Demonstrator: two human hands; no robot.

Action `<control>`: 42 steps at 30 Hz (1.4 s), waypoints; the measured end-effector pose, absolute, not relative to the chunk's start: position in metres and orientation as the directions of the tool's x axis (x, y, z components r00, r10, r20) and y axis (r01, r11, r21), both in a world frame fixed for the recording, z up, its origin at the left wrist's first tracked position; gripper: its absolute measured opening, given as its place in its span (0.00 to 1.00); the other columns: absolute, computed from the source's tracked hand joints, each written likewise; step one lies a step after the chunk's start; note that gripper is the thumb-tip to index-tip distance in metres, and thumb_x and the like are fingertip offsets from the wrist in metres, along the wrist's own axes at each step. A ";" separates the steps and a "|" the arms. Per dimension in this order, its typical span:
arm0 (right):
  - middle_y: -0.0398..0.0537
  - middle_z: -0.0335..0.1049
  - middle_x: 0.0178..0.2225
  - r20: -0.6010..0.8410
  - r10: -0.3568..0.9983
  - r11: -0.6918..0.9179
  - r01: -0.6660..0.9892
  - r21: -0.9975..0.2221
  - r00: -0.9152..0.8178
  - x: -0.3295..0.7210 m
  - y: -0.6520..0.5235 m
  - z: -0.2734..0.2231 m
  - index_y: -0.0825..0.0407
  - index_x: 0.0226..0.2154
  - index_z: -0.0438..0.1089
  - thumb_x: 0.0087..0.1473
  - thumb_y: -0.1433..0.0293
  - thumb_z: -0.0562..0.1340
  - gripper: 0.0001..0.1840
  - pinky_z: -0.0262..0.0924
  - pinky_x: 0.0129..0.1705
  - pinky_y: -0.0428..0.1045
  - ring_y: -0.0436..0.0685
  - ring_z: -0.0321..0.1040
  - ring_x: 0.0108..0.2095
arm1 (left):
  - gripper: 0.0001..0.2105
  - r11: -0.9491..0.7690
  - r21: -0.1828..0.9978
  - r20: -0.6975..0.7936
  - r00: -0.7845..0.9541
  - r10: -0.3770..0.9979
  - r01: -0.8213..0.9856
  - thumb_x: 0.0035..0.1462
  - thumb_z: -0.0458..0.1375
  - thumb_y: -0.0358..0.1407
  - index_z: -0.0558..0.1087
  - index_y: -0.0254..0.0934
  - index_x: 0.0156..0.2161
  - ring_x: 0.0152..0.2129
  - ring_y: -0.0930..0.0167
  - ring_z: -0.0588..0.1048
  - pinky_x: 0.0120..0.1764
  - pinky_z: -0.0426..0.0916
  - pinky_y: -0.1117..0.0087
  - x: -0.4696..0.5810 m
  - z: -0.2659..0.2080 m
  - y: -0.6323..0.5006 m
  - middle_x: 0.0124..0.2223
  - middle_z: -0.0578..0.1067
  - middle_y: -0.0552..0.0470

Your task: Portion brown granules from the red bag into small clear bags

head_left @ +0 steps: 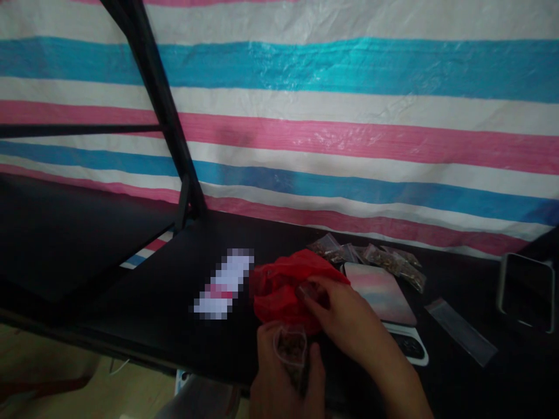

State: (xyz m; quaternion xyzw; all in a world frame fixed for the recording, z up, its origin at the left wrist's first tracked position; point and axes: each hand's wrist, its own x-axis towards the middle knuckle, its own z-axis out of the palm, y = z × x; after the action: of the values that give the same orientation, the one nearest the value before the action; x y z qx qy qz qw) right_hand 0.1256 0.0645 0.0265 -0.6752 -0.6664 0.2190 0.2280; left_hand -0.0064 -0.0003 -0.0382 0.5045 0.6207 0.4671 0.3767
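My left hand is closed around a small clear plastic bag, its mouth open upward and brown dried bits inside. Just beyond it lies a crumpled red plastic bag on the black table. My right hand is at the opening of the red bag, thumb and fingers drawn together; what they pinch, if anything, is too dark to make out. Beside that hand is a digital scale with a shiny plate, its lower end partly behind my right wrist.
Several filled clear bags lie along the back. An unfilled clear bag lies right of the scale, and a phone-like device farther right. A blurred-out paper is at left. A black metal post rises before the striped sheet.
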 end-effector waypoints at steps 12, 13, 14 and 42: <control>0.49 0.85 0.46 -0.187 0.962 0.006 0.700 -0.714 -0.199 0.105 0.053 0.039 0.46 0.48 0.81 0.63 0.69 0.64 0.13 0.65 0.45 0.49 0.59 0.81 0.46 | 0.27 0.087 0.995 -0.095 -0.439 0.893 -0.038 0.46 0.70 0.45 0.67 0.41 0.49 0.41 0.58 0.80 0.44 0.78 0.54 -0.039 -0.034 0.053 0.46 0.76 0.46; 0.47 0.85 0.46 -0.194 0.955 0.010 0.678 -0.735 -0.224 0.104 0.051 0.041 0.46 0.47 0.82 0.63 0.68 0.65 0.12 0.65 0.45 0.48 0.59 0.81 0.46 | 0.27 0.094 0.993 -0.115 -0.431 0.895 -0.068 0.44 0.70 0.44 0.68 0.40 0.48 0.40 0.58 0.80 0.42 0.78 0.55 -0.041 -0.030 0.055 0.45 0.77 0.46; 0.46 0.85 0.46 -0.203 0.948 0.009 0.658 -0.753 -0.245 0.104 0.050 0.042 0.45 0.47 0.82 0.62 0.69 0.65 0.12 0.64 0.44 0.48 0.58 0.81 0.45 | 0.26 0.098 0.990 -0.130 -0.410 0.903 -0.099 0.43 0.70 0.42 0.68 0.40 0.47 0.38 0.59 0.80 0.40 0.78 0.57 -0.043 -0.026 0.057 0.43 0.78 0.47; 0.47 0.81 0.51 -0.082 0.997 -0.041 0.838 -0.544 -0.004 0.112 0.067 0.033 0.47 0.46 0.77 0.55 0.83 0.63 0.21 0.63 0.48 0.53 0.62 0.78 0.51 | 0.18 -0.134 0.988 0.098 -0.367 0.925 -0.074 0.46 0.71 0.36 0.71 0.40 0.41 0.29 0.68 0.77 0.32 0.74 0.69 -0.047 -0.022 0.058 0.35 0.79 0.53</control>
State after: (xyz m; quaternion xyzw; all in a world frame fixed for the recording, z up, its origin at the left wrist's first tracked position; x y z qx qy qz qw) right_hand 0.1125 0.0670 0.0330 -0.6842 -0.6704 0.2293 0.1726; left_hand -0.0471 0.0576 -0.0223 0.4030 0.5282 0.6360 0.3925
